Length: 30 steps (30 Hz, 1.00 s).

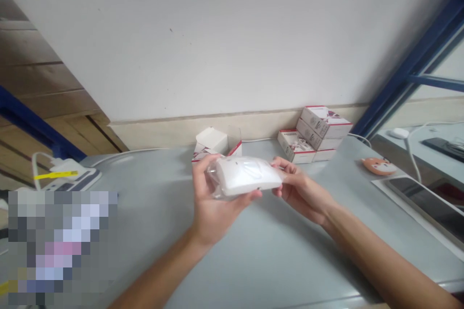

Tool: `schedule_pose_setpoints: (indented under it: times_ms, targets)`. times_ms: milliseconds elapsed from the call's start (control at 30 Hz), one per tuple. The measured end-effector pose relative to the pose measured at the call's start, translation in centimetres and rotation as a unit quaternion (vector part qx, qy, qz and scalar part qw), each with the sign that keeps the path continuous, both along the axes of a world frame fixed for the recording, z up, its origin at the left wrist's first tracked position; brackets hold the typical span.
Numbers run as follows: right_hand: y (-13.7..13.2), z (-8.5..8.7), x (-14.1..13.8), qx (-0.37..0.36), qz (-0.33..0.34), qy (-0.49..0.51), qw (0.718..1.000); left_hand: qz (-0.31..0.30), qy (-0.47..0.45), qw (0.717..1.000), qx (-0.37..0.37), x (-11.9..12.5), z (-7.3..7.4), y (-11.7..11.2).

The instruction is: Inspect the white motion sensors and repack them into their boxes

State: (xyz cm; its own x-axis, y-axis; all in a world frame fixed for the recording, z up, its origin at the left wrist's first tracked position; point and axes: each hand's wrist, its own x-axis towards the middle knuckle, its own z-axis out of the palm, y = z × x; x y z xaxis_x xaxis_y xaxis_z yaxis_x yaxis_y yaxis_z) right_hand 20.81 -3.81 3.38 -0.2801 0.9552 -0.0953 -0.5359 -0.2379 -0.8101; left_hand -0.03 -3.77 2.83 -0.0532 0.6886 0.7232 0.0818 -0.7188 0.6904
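Device (246, 175) gripped by L hand (214, 212) & R hand (303, 192); back hidden, R end part-covered.

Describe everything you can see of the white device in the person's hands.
The white device is a rounded, elongated casing, apparently plastic, with a paler, bluish panel on its face and a small dark mark near its top edge. Clear wrap shows at its left end. It is held above the grey table, long side across the view. The left hand grips its left end, thumb along the lower edge; the right hand holds the right end.
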Motion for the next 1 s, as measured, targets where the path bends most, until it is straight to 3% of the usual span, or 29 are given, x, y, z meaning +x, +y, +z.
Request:
schedule_pose_setpoints:
  times_ms: [133,300,433,567,733,833,933,1000]
  targets:
    - [-0.1,0.2,-0.3,0.055,-0.036,-0.029,0.997,-0.007,0.044,0.999,-0.002,-0.1,-0.7,0.4]
    - [0.7,-0.2,0.5,0.038,-0.027,-0.003,0.999,-0.022,0.179,0.975,0.130,-0.8,-1.5,1.0]
    - [1.0,-0.5,1.2,0.019,0.007,-0.004,1.000,0.038,0.255,0.938,0.232,-1.6,-0.9,1.2]
    - [0.7,-0.2,1.1,0.055,-0.016,-0.042,0.997,0.053,0.252,0.935,0.244,-2.2,-0.3,1.1]
    - [0.6,-0.1,0.9,0.126,-0.062,-0.106,0.984,0.072,0.217,0.959,0.166,-1.5,-0.2,0.4]
    - [0.6,-0.2,1.0,0.191,-0.079,-0.184,0.961,0.086,0.178,0.978,0.067,-0.8,0.0,-0.4]
    - [0.5,-0.2,1.1,0.247,-0.102,-0.259,0.928,0.032,0.116,0.988,-0.100,-0.4,0.4,-0.8]
    - [0.3,-0.1,1.2,0.279,-0.132,-0.303,0.902,-0.039,0.058,0.975,-0.213,-0.4,0.7,-0.8]
